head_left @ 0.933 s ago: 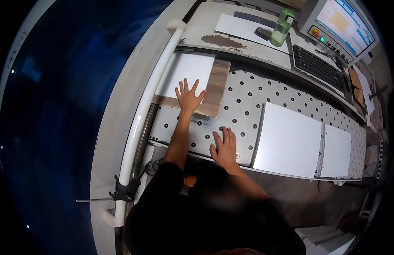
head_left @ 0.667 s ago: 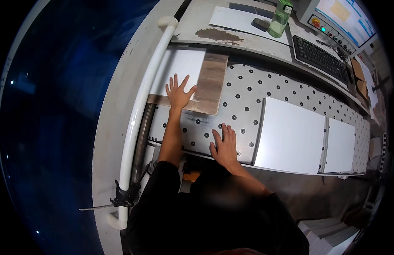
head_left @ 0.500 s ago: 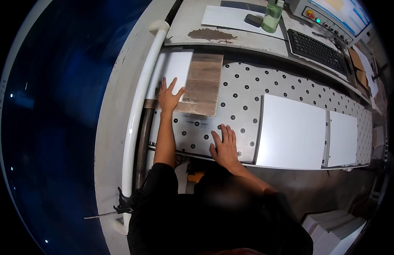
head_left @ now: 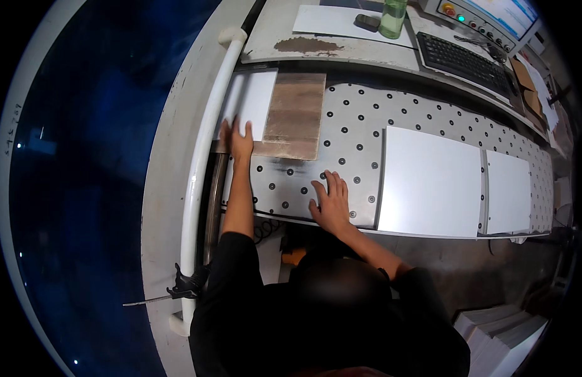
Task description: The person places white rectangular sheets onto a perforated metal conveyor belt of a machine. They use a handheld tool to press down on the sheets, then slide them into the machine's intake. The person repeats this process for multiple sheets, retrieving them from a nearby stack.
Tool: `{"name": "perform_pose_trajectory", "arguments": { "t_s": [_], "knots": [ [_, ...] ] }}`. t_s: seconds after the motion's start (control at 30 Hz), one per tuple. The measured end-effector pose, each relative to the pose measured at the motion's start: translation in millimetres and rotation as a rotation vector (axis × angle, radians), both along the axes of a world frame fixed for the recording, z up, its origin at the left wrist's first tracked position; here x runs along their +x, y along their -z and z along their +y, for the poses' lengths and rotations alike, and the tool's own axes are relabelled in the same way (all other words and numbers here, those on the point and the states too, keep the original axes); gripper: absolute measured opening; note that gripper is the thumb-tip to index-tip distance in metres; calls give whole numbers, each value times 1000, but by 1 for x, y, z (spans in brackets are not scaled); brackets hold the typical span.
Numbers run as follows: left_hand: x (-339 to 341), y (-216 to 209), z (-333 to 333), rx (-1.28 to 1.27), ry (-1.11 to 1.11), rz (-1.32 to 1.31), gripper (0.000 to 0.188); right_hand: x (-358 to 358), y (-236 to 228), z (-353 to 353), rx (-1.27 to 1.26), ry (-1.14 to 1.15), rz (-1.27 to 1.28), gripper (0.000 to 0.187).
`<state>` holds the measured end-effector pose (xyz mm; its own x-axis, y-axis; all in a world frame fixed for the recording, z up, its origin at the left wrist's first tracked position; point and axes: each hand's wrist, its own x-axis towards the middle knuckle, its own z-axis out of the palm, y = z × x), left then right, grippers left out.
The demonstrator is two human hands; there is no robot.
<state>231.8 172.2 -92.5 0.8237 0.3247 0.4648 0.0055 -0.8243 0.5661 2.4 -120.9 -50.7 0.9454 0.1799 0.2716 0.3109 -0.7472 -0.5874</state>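
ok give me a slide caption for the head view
Left hand at a white panel lying on a brown board, right hand at a dotted table.

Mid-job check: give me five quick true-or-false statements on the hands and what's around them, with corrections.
1. The green bottle stands left of the black keyboard. True.
2. The right hand grips the green bottle. False: the right hand holds nothing; its fingers lie over the studded table.
3. The leftmost white panel lies on a brown board. True.
4. The left hand is at the keyboard. False: it is at the leftmost white panel's near edge.
5. The large white panel covers the small white panel. False: they lie side by side, a gap between them.
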Motion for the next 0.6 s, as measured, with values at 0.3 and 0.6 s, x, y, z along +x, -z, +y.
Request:
{"name": "perform_pose_trajectory", "arguments": {
  "t_s": [0.3, 0.6],
  "knots": [
    [-42, 9, 10, 24, -437, 415, 107, 116, 0, -14, -93, 22, 82, 84],
    [-49, -6, -14, 9, -329, 352, 98, 138, 17, -38, -257, -207, -55, 61]
  ]
}}
